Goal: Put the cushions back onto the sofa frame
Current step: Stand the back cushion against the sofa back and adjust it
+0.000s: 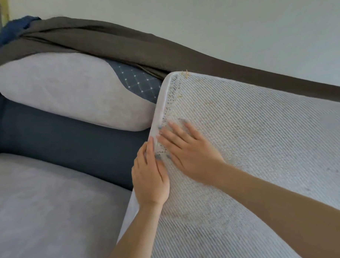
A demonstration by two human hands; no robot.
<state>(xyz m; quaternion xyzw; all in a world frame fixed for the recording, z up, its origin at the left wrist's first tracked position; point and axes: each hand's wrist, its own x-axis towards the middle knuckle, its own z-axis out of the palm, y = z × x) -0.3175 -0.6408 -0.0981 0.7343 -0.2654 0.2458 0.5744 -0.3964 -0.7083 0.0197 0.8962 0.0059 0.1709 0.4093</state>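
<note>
One seat laid, one to lower.
Your left hand (150,178) grips the edge of the pale grey mesh-backed cushion (251,151), your right hand (187,148) presses flat on it; it stands tilted beside the grey plush seat cushion (47,205) already laid.

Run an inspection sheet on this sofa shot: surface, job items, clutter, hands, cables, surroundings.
surface: sofa, dark blue back panel showing; a seat cushion lies flat on the left.
job's things: raised cushion tilted up on the right, mesh underside toward the camera, not yet laid down; pale back cushion rests against the sofa back.
clutter: brown blanket draped along the top of the back; blue cloth at its left end.
hands: left hand pinches the raised cushion's left edge; right hand lies flat on the mesh.
cables: nothing seen.
surroundings: plain pale wall.
</note>
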